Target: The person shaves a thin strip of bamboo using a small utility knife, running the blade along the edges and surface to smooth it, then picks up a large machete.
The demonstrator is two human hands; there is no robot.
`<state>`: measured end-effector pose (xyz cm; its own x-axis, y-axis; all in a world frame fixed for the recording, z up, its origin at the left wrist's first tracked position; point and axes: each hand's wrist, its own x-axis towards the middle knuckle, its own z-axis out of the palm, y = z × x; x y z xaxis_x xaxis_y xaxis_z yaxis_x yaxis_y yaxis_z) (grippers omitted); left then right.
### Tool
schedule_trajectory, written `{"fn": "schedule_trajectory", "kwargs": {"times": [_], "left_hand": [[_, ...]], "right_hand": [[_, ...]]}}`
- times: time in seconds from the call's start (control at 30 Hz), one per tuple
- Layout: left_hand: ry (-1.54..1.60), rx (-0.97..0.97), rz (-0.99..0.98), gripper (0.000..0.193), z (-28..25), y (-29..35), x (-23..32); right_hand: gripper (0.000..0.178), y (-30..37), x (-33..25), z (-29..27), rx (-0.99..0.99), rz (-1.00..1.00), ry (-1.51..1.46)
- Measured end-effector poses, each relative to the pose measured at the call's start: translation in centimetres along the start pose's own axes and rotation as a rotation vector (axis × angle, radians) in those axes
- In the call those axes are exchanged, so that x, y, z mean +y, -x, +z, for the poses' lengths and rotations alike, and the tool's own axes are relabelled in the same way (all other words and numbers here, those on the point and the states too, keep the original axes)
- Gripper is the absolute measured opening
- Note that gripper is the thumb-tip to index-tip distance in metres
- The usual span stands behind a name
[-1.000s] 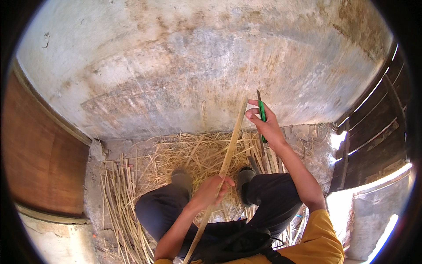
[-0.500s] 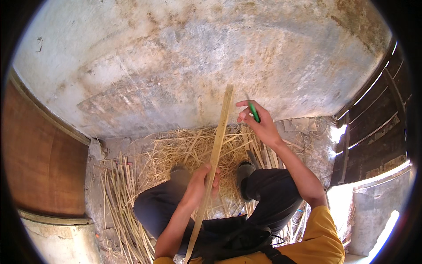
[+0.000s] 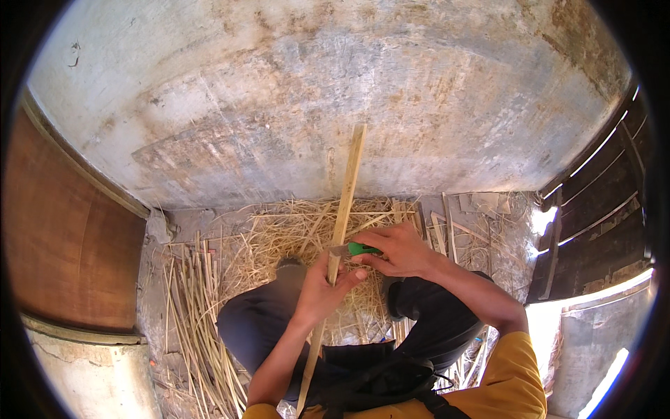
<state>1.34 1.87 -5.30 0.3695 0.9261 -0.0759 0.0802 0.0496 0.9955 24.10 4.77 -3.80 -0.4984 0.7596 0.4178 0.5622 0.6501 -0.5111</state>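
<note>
A long, flat bamboo strip [image 3: 349, 185] runs from near my lap up toward the wall, slanting a little to the right. My left hand [image 3: 325, 290] is wrapped round it at about mid-length, thumb pointing right. In my right hand [image 3: 401, 251] is a knife with a green handle [image 3: 363, 248]. Its blade [image 3: 339, 251] lies across the strip, just above the left hand's grip. The blade appears to touch the strip; how far it bites in cannot be made out.
Pale shavings [image 3: 300, 230] heap on the floor between my feet and the stained wall [image 3: 335, 91]. Several thin bamboo strips [image 3: 195, 314] lie in a bundle to my left. A brown wooden panel [image 3: 77, 230] stands at the left, dark slatted boards [image 3: 593, 216] at the right.
My right hand has come down and left, bringing the knife from beside the strip's upper end onto the strip. My left hand has shifted slightly up, still gripping the strip.
</note>
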Motion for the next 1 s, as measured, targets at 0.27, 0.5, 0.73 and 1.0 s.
{"fn": "schedule_trajectory", "kwargs": {"times": [0.27, 0.5, 0.73, 1.0], "left_hand": [[-0.001, 0.050, -0.002, 0.028, 0.1, 0.1, -0.4], [-0.108, 0.053, -0.026, 0.035, 0.4, 0.1, -0.5], [-0.133, 0.043, -0.024, 0.033, 0.3, 0.0, -1.1], [-0.263, 0.099, -0.056, 0.033, 0.5, 0.3, 0.1]], "right_hand": [[0.033, -0.2, -0.9, 0.5, -0.005, 0.000, 0.001], [0.033, 0.0, -0.5, 0.9, 0.031, 0.022, -0.012], [0.035, -0.2, -0.9, 0.8, 0.038, 0.070, 0.030], [0.029, -0.5, 0.3, 0.6, 0.110, 0.117, 0.070]]}}
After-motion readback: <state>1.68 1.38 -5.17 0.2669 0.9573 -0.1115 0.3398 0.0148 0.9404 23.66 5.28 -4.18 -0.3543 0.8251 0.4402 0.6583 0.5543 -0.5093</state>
